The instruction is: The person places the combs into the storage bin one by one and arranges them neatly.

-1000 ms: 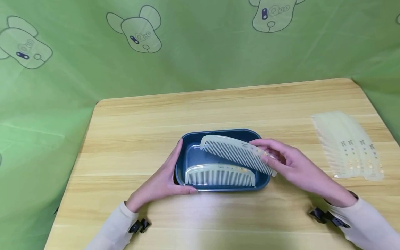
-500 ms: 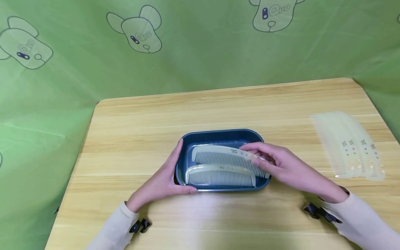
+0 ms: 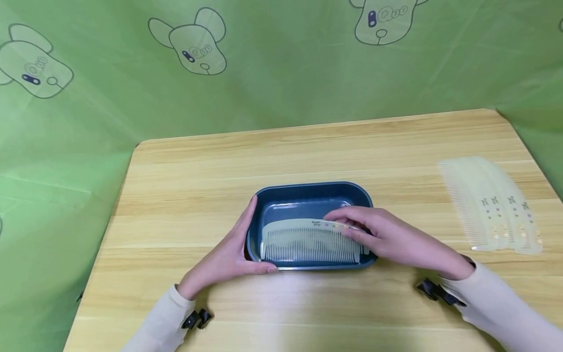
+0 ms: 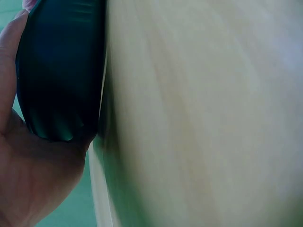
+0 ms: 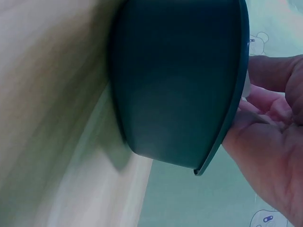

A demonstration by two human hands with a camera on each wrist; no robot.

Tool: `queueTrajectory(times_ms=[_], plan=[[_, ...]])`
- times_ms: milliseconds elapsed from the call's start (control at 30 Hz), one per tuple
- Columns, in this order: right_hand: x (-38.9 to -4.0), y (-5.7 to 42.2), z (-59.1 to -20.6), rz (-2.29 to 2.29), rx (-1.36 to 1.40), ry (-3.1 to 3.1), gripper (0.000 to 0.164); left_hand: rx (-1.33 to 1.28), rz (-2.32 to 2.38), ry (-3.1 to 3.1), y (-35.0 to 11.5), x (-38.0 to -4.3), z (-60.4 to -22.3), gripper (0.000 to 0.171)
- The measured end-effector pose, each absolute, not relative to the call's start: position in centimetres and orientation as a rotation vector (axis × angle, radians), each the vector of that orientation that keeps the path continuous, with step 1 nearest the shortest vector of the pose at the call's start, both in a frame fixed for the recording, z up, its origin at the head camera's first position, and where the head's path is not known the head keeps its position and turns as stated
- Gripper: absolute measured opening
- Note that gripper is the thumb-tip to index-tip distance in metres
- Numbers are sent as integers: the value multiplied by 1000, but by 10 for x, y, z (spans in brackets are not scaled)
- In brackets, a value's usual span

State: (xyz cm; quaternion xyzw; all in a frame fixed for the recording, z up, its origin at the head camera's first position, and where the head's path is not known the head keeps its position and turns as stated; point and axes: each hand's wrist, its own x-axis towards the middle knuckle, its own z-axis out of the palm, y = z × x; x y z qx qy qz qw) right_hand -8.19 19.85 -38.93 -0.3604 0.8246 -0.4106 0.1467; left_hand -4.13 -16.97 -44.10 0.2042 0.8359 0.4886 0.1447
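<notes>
A dark blue rectangular box (image 3: 308, 193), open at the top, stands in the middle of the table. My left hand (image 3: 228, 249) holds its left end, thumb along the front and fingers at the left side; in the left wrist view the palm meets the box wall (image 4: 61, 71). My right hand (image 3: 382, 234) pinches the right end of a pale translucent comb (image 3: 299, 226) inside the box. This comb overlaps a second comb (image 3: 308, 254) at the box's front, both with teeth toward me. The right wrist view hides the comb mostly behind the box wall (image 5: 175, 80).
Several similar pale combs (image 3: 488, 205) lie overlapped in a fan at the right of the wooden table (image 3: 198, 171). A green cloth (image 3: 286, 73) with cartoon heads hangs behind the table and at its sides.
My right hand has lowered the comb into the box and brought it left and toward me, over the comb at the front. The left hand and the box have stayed still.
</notes>
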Motion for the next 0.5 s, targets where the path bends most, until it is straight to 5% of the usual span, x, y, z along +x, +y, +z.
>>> queueTrajectory(times_ms=[500], plan=[[-85,188,-387,-1025,-1077,2342,28,582,1400,2407,-170,-41,-441,146]])
